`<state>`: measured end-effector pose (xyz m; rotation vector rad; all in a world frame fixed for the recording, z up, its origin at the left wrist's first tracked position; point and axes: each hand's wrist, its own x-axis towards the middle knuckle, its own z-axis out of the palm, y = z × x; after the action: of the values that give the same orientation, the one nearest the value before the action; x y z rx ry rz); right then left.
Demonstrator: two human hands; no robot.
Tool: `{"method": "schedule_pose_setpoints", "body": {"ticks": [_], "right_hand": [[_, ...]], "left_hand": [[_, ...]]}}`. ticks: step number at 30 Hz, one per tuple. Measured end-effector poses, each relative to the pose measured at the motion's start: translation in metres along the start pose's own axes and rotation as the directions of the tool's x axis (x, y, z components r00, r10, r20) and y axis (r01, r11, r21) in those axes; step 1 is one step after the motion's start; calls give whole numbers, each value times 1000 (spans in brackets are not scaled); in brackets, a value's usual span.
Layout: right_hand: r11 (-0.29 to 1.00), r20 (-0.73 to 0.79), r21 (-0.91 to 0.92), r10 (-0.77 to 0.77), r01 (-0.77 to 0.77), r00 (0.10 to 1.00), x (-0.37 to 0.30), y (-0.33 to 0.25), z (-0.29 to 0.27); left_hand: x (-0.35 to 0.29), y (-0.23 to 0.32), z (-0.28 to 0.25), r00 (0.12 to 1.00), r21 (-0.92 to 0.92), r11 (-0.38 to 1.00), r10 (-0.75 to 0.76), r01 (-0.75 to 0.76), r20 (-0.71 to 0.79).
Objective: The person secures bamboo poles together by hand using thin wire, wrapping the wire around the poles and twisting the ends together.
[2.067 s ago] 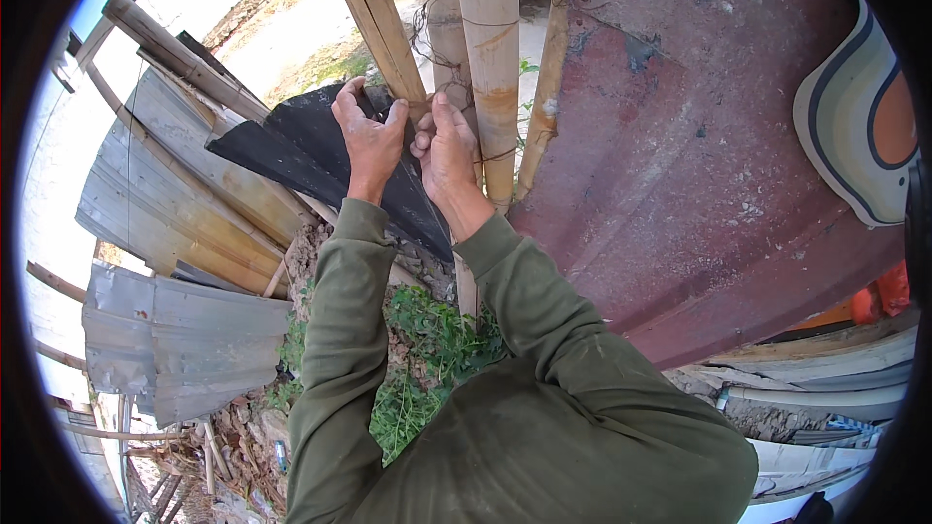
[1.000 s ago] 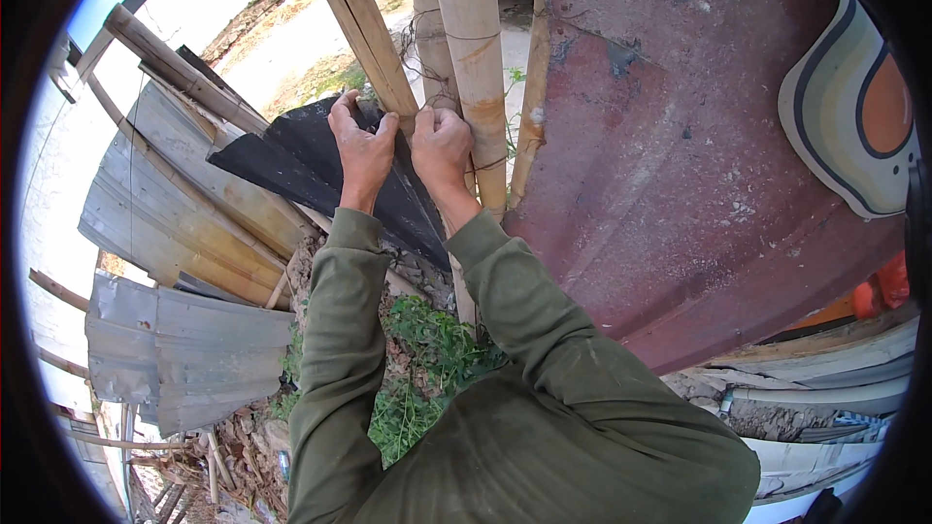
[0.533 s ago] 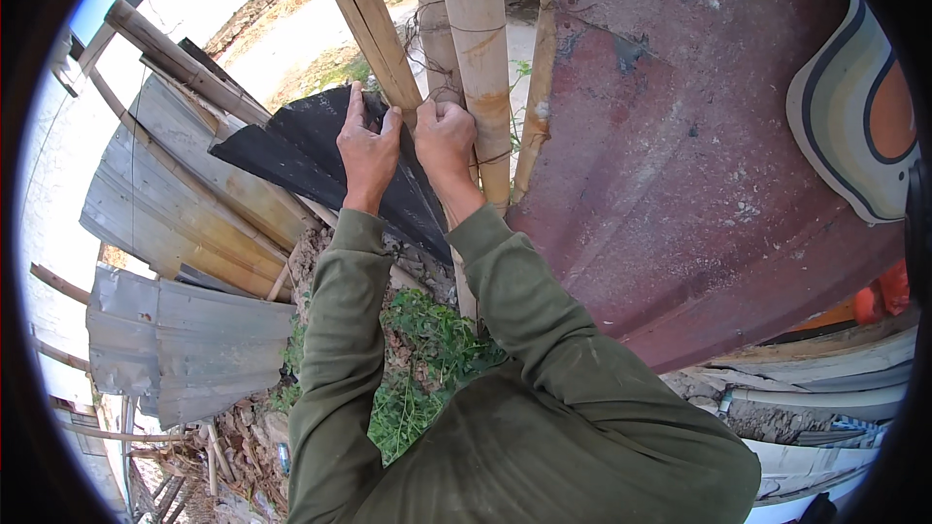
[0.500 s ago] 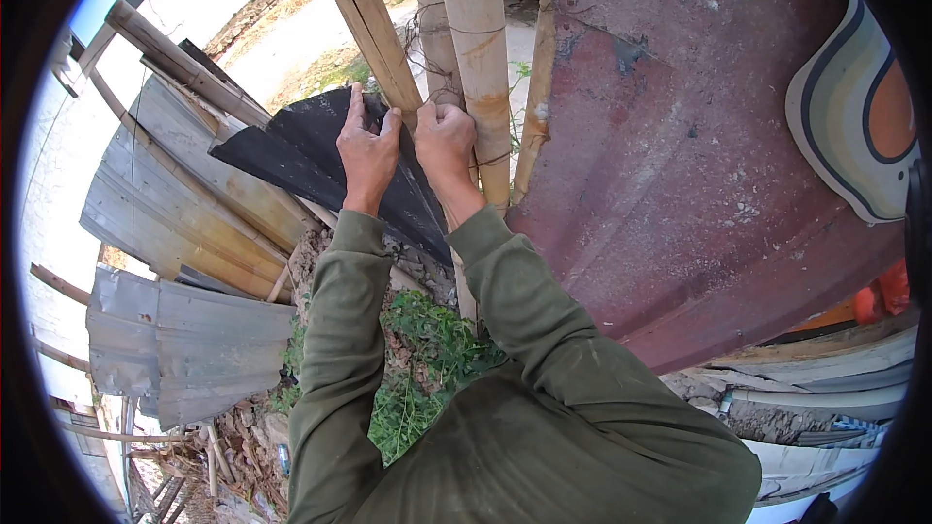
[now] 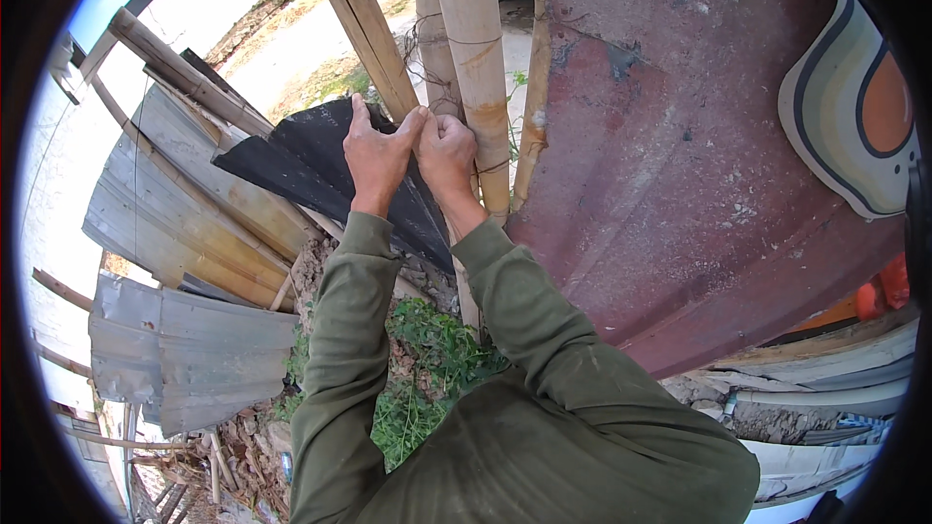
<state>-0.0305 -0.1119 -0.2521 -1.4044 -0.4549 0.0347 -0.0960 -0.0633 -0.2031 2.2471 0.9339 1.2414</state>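
Observation:
My left hand (image 5: pixel 377 157) is over the upper edge of a black corrugated sheet (image 5: pixel 311 150). Its index finger points up and its thumb stretches right, the two spread apart; the other fingers are hidden. At the thumb's tip, my right hand (image 5: pixel 449 150) is closed in a fist, thumb on top, beside a thick bamboo pole (image 5: pixel 476 49). Whatever that fist grips is hidden. Thin dark wire (image 5: pixel 416 39) loops round the poles just above both hands. A split wooden post (image 5: pixel 359 24) leans down to the gap between the hands.
A large dull red sheet (image 5: pixel 670 165) fills the right, with a striped curved panel (image 5: pixel 854 97) at its far edge. Grey metal sheets (image 5: pixel 209 344) and bamboo rails (image 5: pixel 189 78) stand at left. Green weeds (image 5: pixel 427 359) grow below my forearms.
My left hand has shifted slightly right and down, and its thumb now meets the right hand's thumb. My right fist has lowered slightly. The poles and sheets look the same.

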Motion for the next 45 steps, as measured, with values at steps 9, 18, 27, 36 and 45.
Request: {"method": "schedule_pose_setpoints", "body": {"ticks": [9,18,27,36,45], "right_hand": [[992,73,89,88,-94,993,7,-13,6],[988,-170,58,-134,146,976,9,17,20],[981,-118,194,24,-1,993,-13,12,23],[982,3,151,114,-113,994,-14,-1,19],[640,224,676,292,-364,930,-7,-5,6]], "left_hand": [[2,4,0,994,-47,993,-106,106,8],[13,-11,18,993,75,992,-106,102,55],[2,-11,8,1000,35,999,6,-6,12],[8,12,-8,998,65,997,-44,42,34],[5,3,6,999,20,1000,-7,8,-41]]}}
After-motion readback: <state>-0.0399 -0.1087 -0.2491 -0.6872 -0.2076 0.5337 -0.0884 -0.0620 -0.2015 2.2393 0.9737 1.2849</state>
